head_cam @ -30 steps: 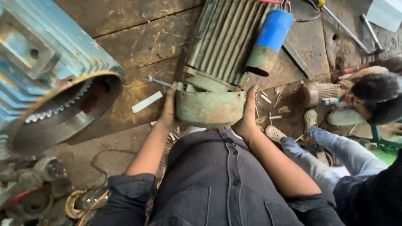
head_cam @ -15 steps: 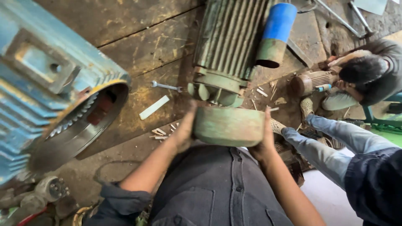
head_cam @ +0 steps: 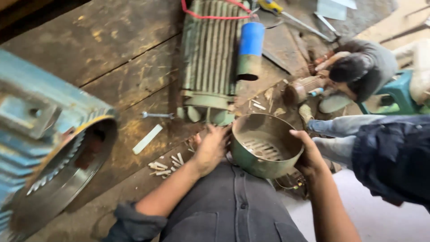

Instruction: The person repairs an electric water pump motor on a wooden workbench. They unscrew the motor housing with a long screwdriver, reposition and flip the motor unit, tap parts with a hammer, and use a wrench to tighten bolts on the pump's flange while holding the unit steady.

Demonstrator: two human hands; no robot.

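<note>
Hidden/cut off: big blue motor housing (head_cam: 40, 148) cut by left frame edge; far end of green finned motor (head_cam: 209, 58) cut at top edge; underside of the fan cover (head_cam: 265, 145) hidden behind its own wall; right palm hidden behind the cover rim; a second person (head_cam: 358, 67) crouched to the right of the green motor, hands not readable.
Hard to tell: what lies under the fan cover, dark clutter only; small item that the second person works on, blurred.
Fan cover: round metal cup, dull green outside, worn grey-brown inside, slotted grille in its bottom, mouth tilted up toward camera.
Fan cover place: just in front of the green motor's near end, apart from it, over the wearer's lap.
Left hand (head_cam: 210, 148): fingers spread, pressed flat on the cover's left wall, holding it.
Right hand (head_cam: 309, 154): wrapped round the cover's right rim, thumb on the edge, holding it.
Green motor: long ribbed casing, chipped paint, red cord looped at its far end.
Blue cylinder (head_cam: 248, 49): smooth tube, blue top, greenish open end, lying against the green motor's right side.
Spanner (head_cam: 157, 115): thin, steel, just left of the green motor's near end.
White strip (head_cam: 148, 139): flat, near the spanner, toward the wearer.
Small pegs (head_cam: 165, 166): pale, scattered, left of the left hand.
Surface (head_cam: 112, 58): rough dark wooden planks, stained, gaps between boards.
</note>
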